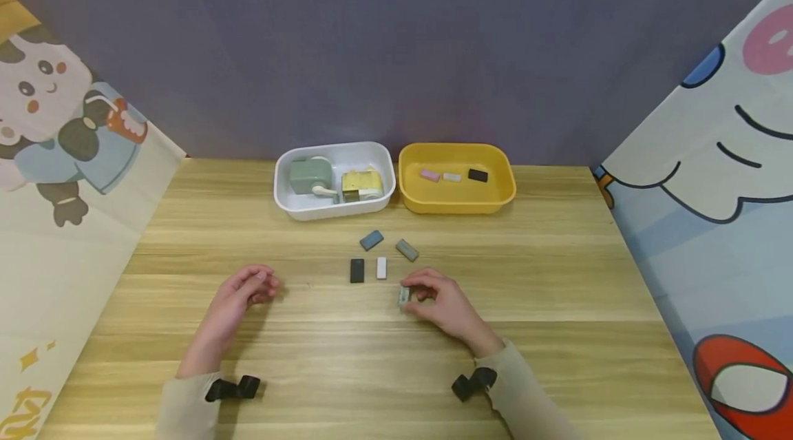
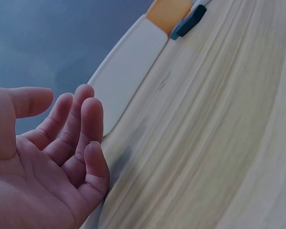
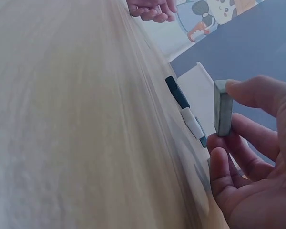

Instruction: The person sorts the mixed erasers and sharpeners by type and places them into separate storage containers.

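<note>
My right hand [image 1: 427, 295] pinches a small grey-green eraser [image 1: 404, 297] between thumb and fingers, just above the wooden table [image 1: 557, 302]; the right wrist view shows this eraser [image 3: 223, 113] upright in the fingertips. My left hand [image 1: 250, 288] rests on the table with its fingers loosely curled and holds nothing; its bare palm [image 2: 43, 157] fills the left wrist view. Between the hands lie a black eraser [image 1: 356, 270], a white eraser [image 1: 381, 267], a blue eraser [image 1: 372, 240] and a grey eraser [image 1: 407, 250].
At the back stand a white tray [image 1: 297, 209] with a green and a yellow sharpener, and a yellow tray [image 1: 502, 192] with a pink, a white and a black eraser. Cartoon-printed screens flank the table on both sides.
</note>
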Motion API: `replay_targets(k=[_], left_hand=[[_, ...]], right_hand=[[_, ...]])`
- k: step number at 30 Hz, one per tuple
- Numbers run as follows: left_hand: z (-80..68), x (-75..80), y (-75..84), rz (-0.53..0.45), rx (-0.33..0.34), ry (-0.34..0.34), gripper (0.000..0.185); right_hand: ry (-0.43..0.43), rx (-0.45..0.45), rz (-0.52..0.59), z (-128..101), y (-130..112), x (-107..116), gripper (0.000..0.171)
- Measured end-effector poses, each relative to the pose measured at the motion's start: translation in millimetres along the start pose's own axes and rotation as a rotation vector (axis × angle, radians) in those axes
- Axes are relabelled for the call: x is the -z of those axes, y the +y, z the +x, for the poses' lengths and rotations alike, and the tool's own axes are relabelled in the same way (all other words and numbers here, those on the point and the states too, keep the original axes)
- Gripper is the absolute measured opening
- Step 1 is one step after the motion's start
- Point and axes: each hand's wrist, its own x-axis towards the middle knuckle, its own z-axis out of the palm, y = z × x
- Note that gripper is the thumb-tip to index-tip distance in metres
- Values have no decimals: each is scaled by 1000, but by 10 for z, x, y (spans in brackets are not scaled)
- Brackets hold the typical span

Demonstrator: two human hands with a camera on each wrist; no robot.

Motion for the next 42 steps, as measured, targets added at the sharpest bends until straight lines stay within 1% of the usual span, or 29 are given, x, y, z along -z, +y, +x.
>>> replay_targets(k=[6, 13, 17, 20, 24, 26, 27, 29, 32, 36, 42], left_hand=[[-3, 30, -5, 3, 10, 13, 48], [-28, 12, 35, -3, 3, 9, 41], [-40, -3, 50, 0, -1, 8, 40], [-37, -38, 61, -8, 0, 4, 40], [-17, -113, 77, -28, 0, -21, 41], [-9, -158, 85, -31, -2, -36, 41], [-4, -181, 90, -30, -4, -45, 41], [4, -228, 92, -33, -6, -58, 41], [14, -293, 89, -35, -10, -79, 41], [18, -363, 77, -40, -22, -121, 39], [26, -421, 61, -31, -37, -164, 37]], right_hand=[[15, 4, 41, -27, 51, 64, 39], [37, -28, 69, -43, 39, 133, 41], [60, -50, 82, -50, 41, 171, 40], [76, -31, 86, -43, 101, 197, 41], [101, -17, 80, -16, 279, 237, 42], [110, -25, 79, 0, 368, 264, 43], [116, -21, 82, 5, 382, 281, 43], [126, -9, 86, 14, 395, 318, 42], [142, 38, 101, 33, 397, 377, 40], [155, 77, 110, 51, 372, 458, 38], [166, 96, 105, 93, 347, 574, 39]])
